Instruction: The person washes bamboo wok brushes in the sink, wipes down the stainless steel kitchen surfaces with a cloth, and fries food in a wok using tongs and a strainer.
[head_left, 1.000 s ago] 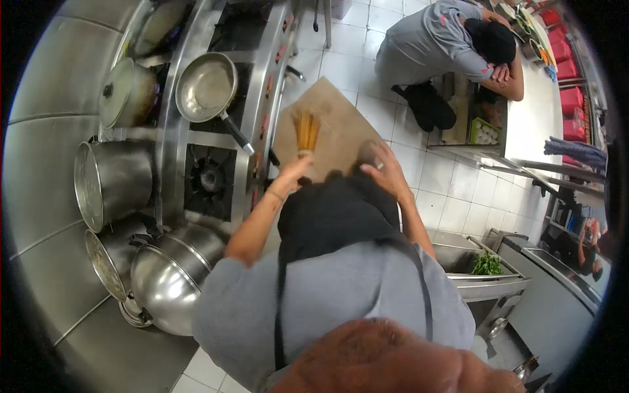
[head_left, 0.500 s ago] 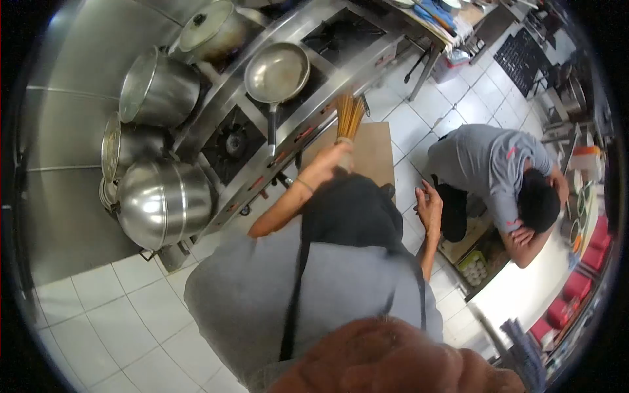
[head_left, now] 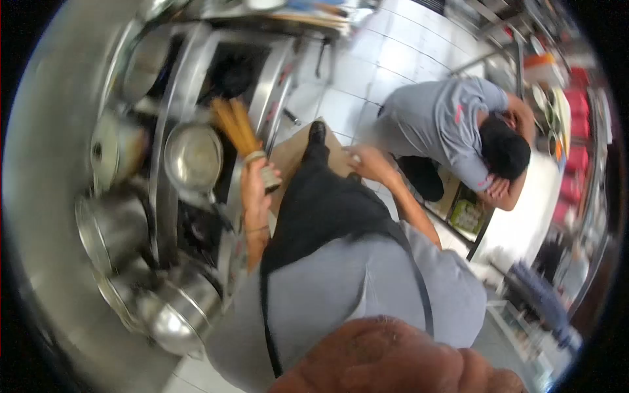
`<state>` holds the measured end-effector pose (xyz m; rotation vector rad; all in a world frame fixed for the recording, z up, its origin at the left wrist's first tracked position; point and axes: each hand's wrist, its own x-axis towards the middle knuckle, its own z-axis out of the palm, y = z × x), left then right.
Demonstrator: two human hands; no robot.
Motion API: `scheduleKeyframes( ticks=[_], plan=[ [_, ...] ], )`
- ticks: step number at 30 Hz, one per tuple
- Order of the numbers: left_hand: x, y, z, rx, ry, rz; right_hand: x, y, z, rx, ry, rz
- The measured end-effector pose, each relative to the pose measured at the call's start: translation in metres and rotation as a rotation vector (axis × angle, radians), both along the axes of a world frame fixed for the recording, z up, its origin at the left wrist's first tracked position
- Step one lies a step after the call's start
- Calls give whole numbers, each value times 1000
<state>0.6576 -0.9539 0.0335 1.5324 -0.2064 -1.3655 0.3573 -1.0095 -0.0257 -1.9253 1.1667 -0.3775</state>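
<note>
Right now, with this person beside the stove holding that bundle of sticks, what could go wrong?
The bundle of thin tan sticks in the left hand angles toward the round silver metal pan on the steel stove; a careless swing might knock it.

The pan's dark handle juts toward the person's left forearm, which could catch it.

The flat brown sheet lies underfoot by the black shoe; it might slide or trip someone.
</note>
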Motion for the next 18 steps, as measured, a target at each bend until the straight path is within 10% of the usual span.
scheduleKeyframes(
  ticks=[18],
  plan=[
    [-31,-329,68,-388,-270,-407,-29,-124,36,237,115,-609]
  ],
)
